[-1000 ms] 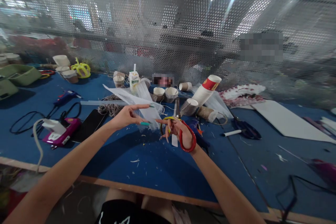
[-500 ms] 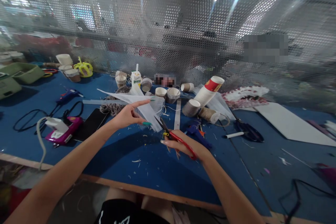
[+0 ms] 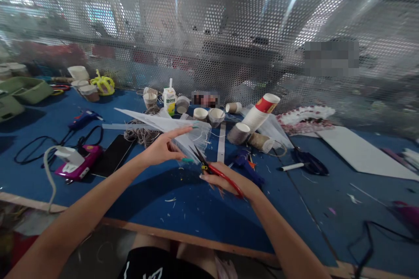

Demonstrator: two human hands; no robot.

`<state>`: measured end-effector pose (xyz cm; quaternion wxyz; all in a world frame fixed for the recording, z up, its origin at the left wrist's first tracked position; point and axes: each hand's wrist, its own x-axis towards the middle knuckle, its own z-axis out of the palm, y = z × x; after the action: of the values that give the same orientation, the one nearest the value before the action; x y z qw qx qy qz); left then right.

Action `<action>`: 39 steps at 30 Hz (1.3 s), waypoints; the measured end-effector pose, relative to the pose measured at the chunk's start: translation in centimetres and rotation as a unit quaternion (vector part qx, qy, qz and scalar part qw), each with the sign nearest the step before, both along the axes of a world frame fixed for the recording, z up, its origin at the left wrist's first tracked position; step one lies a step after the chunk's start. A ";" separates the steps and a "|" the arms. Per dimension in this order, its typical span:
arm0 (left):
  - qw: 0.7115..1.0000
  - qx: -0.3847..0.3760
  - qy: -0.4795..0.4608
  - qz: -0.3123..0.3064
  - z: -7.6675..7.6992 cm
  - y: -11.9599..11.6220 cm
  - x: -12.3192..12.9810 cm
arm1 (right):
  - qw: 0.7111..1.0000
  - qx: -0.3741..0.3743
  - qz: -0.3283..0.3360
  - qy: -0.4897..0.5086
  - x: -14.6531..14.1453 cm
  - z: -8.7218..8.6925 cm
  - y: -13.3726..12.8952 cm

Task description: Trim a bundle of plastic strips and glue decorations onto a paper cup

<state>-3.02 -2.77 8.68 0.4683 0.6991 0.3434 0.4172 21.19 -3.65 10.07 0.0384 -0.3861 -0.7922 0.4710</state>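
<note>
Since a second ago, my scissors have turned from pointing at the cups to slanting leftward at the sheet, and my right hand has closed around their handles. The perforated metal screen runs along the far edge of the blue desk. A white board lies towards the right end. The white mesh sheet is left of the middle, its long point reaching over the grey yarn; my left hand is against it, thumb and forefinger spread. The other fingers are hidden, so I cannot tell whether they pinch it. The stacked paper cups lean right of the middle towards the far edge, beside a twine-wrapped cup. The black phone lies left of the sheet, next to the magenta power strip. The red-handled scissors have their blades slightly parted by the sheet's lower right end. Small white scraps lie between my forearms, nearer the front edge.
</note>
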 end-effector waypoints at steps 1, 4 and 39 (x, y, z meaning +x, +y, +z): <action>1.000 0.003 0.003 -0.003 -0.1 0.0 0.1 | 1.000 0.008 -0.002 -0.001 -0.1 0.0 -0.1; 1.000 0.003 0.003 -0.010 -0.4 0.1 0.3 | 0.999 0.038 -0.009 -0.007 -0.2 -0.4 -0.1; 0.992 -0.090 0.020 -0.083 -0.2 -0.5 1.2 | 0.999 0.013 -0.021 0.022 -0.5 -1.8 0.6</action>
<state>-1.87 -3.29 8.46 0.5551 0.6885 0.3295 0.3307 20.68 -3.05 8.26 0.0706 -0.3921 -0.7888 0.4681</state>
